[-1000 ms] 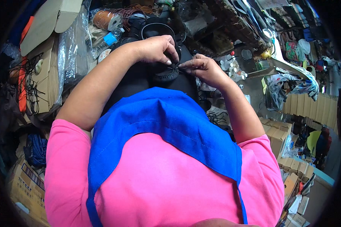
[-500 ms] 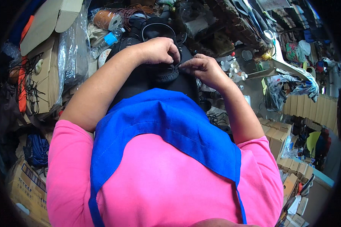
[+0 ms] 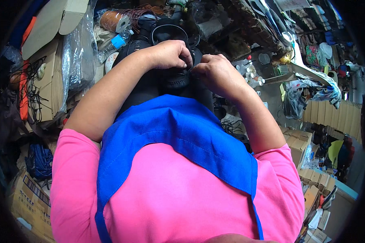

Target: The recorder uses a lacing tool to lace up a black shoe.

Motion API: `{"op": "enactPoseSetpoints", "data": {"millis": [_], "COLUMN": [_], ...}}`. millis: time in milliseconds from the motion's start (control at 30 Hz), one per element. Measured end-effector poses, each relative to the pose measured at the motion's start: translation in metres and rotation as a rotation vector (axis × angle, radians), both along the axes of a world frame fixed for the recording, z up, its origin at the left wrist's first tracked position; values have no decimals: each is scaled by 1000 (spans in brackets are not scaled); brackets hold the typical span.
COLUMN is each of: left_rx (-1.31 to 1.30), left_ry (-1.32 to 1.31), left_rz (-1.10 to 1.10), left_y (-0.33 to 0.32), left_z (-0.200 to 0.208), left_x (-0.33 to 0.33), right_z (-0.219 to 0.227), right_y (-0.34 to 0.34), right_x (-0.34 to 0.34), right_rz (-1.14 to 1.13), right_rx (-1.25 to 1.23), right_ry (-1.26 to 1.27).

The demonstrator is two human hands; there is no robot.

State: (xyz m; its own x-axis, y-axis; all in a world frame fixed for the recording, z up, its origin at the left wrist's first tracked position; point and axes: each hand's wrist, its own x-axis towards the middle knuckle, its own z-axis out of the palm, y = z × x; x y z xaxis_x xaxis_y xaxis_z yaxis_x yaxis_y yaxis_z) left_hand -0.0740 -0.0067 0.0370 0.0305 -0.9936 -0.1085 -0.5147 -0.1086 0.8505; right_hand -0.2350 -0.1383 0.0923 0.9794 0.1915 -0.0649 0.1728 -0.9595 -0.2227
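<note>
A dark shoe-like piece [image 3: 177, 84] with a gathered, stitched edge rests over my lap, toward the far end of my blue apron [image 3: 170, 117]. My left hand [image 3: 172, 54] bends over its far part, with thumb and fingers closed on the dark material. Just right of it, my right hand [image 3: 218, 73] is drawn into a pinch at the piece's edge. Whatever lies between those right fingertips is too small to make out. Beyond my left hand stands a round black rim [image 3: 170, 27], partly covered by that hand.
At far left, a cardboard box [image 3: 44, 81] and clear plastic wrapping [image 3: 77, 65] stand close to my left arm. A plastic bottle [image 3: 119, 41] and an orange thread spool [image 3: 114, 21] lie beyond. Small bottles [image 3: 247, 71] cluster right of my right hand; stacked cartons [image 3: 296, 146] stand farther right.
My right hand has turned knuckles-up and its fingers have curled in tighter, still beside the dark piece. My left hand stays nearly in place. The piece's near edge looks slightly tilted.
</note>
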Motion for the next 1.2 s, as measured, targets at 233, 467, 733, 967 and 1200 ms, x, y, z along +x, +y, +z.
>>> {"op": "enactPoseSetpoints", "data": {"millis": [233, 467, 733, 967, 1200], "left_rx": [-14, 2, 40, -3, 6], "left_ry": [-32, 28, 52, 69, 44], "left_rz": [26, -41, -64, -62, -61], "left_y": [2, 2, -1, 2, 3], "left_z": [-2, 0, 0, 0, 4], "left_x": [-2, 4, 5, 6, 6], "right_z": [-28, -18, -22, -16, -3], "right_y": [-14, -14, -15, -16, -2], "right_x": [-8, -24, -23, -15, -17], "right_rz": [-219, -308, -371, -274, -253], "right_rx": [489, 495, 582, 504, 271], "right_ry": [99, 167, 163, 110, 101]}}
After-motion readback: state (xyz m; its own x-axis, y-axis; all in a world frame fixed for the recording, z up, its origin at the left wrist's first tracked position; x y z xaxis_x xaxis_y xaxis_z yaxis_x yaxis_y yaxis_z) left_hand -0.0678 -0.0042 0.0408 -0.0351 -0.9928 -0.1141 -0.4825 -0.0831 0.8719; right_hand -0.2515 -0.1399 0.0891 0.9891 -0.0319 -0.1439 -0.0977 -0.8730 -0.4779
